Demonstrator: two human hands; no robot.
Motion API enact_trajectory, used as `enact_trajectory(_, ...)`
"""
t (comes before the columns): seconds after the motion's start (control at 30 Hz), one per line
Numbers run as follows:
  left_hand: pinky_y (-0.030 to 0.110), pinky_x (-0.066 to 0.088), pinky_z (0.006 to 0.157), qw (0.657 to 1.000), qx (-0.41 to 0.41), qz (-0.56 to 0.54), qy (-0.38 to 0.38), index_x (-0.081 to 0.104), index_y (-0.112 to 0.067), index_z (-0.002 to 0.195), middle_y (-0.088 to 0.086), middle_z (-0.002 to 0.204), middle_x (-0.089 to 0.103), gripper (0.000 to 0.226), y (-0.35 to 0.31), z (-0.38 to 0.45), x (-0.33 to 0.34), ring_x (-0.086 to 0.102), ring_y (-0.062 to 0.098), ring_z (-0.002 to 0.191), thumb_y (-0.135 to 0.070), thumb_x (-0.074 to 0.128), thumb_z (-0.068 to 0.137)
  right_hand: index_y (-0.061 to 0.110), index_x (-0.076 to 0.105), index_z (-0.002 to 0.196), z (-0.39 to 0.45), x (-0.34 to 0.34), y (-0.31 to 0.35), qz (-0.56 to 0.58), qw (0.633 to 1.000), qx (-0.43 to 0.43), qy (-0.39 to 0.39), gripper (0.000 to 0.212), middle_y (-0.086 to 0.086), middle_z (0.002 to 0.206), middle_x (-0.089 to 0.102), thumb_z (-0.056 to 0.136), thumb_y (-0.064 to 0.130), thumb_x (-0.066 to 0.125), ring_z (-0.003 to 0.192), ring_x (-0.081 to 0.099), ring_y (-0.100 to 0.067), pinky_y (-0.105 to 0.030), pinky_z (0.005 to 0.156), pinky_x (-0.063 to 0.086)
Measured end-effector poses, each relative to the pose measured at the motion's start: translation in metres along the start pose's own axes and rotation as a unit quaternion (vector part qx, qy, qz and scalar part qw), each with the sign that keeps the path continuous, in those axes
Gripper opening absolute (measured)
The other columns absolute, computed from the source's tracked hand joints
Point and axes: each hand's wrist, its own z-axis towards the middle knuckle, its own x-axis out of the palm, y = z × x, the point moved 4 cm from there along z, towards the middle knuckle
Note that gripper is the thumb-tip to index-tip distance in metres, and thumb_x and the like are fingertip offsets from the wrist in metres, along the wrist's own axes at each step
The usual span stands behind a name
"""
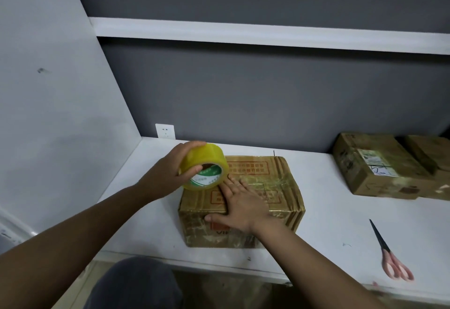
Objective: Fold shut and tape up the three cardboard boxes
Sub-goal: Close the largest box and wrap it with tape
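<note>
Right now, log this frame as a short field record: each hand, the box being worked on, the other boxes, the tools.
left hand: grips the tape roll above the box's left end
right hand: fingers flat, pressing on top of the box
box in work: flaps closed, glossy tape across the top
other boxes: closed, far right on the white counter; how many there cannot be told
scissors: shut, lying on the counter to the right, untouched
</note>
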Motion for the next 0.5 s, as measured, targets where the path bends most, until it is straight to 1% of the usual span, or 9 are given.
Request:
enact_trajectory(0.07, 0.025, 0.046, 0.096, 1.000, 0.009, 0.012, 0.013, 0.034, -0.046, 0.131, -0.010, 0.130, 0.046, 0.045, 0.003, -0.002, -0.007, 0.046, 0.006, 0.118, -0.048, 0.052, 0.089, 0.018, 0.001, 0.154, 0.000, 0.000, -0.001, 0.003, 1.000, -0.004, -0.004, 0.101, -0.001, 0.162, 0.000, 0.082, 0.079, 0.035, 0.148, -0.005, -0.014, -0.029, 0.115, -0.011)
enact_trajectory(0.13, 0.023, 0.046, 0.091, 0.997, 0.005, 0.049, 0.055, 0.032, -0.052, 0.129, -0.009, 0.132, 0.046, 0.043, 0.003, 0.005, -0.014, 0.046, 0.007, 0.116, -0.055, 0.048, 0.089, 0.017, 0.001, 0.154, -0.001, 0.000, -0.002, 0.002, 1.000, -0.007, -0.011, 0.101, -0.001, 0.162, -0.001, 0.082, 0.079, 0.035, 0.148, -0.005, -0.014, -0.027, 0.113, -0.011)
enact_trajectory(0.2, 0.024, 0.047, 0.087, 0.989, 0.005, 0.114, 0.093, 0.032, -0.054, 0.129, -0.006, 0.129, 0.049, 0.042, 0.002, 0.013, -0.021, 0.049, 0.009, 0.110, -0.060, 0.044, 0.089, 0.017, 0.001, 0.154, -0.002, -0.001, -0.001, 0.004, 1.000, -0.008, -0.014, 0.101, 0.001, 0.162, -0.002, 0.082, 0.078, 0.037, 0.148, -0.004, -0.013, -0.027, 0.114, -0.010)
enact_trajectory(0.23, 0.027, 0.048, 0.087, 0.982, 0.015, 0.159, 0.105, 0.035, -0.052, 0.131, -0.004, 0.125, 0.052, 0.044, 0.003, 0.016, -0.027, 0.051, 0.012, 0.107, -0.063, 0.041, 0.089, 0.018, 0.000, 0.154, -0.002, -0.001, -0.002, 0.005, 1.000, -0.007, -0.016, 0.101, 0.002, 0.162, -0.003, 0.082, 0.078, 0.037, 0.148, -0.005, -0.012, -0.027, 0.114, -0.009)
enact_trajectory(0.3, 0.032, 0.047, 0.091, 0.964, 0.036, 0.235, 0.117, 0.038, -0.045, 0.135, -0.003, 0.123, 0.056, 0.054, 0.004, 0.019, -0.042, 0.054, 0.016, 0.105, -0.068, 0.031, 0.087, 0.019, -0.001, 0.155, -0.002, -0.001, -0.003, 0.005, 1.000, -0.007, -0.015, 0.101, 0.003, 0.162, -0.005, 0.082, 0.078, 0.037, 0.148, -0.005, -0.011, -0.026, 0.113, -0.009)
enact_trajectory(0.33, 0.031, 0.043, 0.091, 0.954, 0.053, 0.271, 0.119, 0.039, -0.042, 0.136, -0.002, 0.122, 0.057, 0.061, 0.005, 0.019, -0.049, 0.054, 0.016, 0.104, -0.072, 0.023, 0.086, 0.019, -0.001, 0.155, -0.002, -0.002, -0.003, 0.004, 1.000, -0.008, -0.014, 0.101, 0.003, 0.162, -0.005, 0.082, 0.078, 0.037, 0.148, -0.006, -0.011, -0.025, 0.112, -0.010)
enact_trajectory(0.4, 0.026, 0.034, 0.089, 0.923, 0.092, 0.353, 0.126, 0.039, -0.040, 0.137, -0.002, 0.118, 0.057, 0.074, 0.008, 0.015, -0.061, 0.054, 0.015, 0.097, -0.076, 0.005, 0.083, 0.020, -0.003, 0.154, -0.002, -0.001, -0.004, 0.002, 1.000, -0.010, -0.009, 0.101, 0.004, 0.161, -0.007, 0.082, 0.079, 0.036, 0.148, -0.007, -0.010, -0.025, 0.110, -0.011)
enact_trajectory(0.43, 0.026, 0.032, 0.087, 0.907, 0.107, 0.385, 0.132, 0.039, -0.040, 0.138, -0.002, 0.116, 0.057, 0.078, 0.010, 0.012, -0.065, 0.052, 0.013, 0.092, -0.076, -0.002, 0.082, 0.020, -0.003, 0.154, -0.002, -0.001, -0.004, 0.001, 1.000, -0.010, -0.006, 0.101, 0.004, 0.161, -0.008, 0.082, 0.079, 0.036, 0.148, -0.008, -0.010, -0.025, 0.110, -0.012)
enact_trajectory(0.5, 0.026, 0.034, 0.085, 0.885, 0.125, 0.426, 0.141, 0.039, -0.042, 0.139, -0.002, 0.113, 0.058, 0.082, 0.014, 0.005, -0.070, 0.049, 0.011, 0.084, -0.073, -0.012, 0.081, 0.020, -0.003, 0.154, -0.002, -0.001, -0.004, 0.001, 1.000, -0.010, -0.005, 0.101, 0.005, 0.161, -0.008, 0.082, 0.079, 0.036, 0.147, -0.008, -0.010, -0.026, 0.112, -0.011)
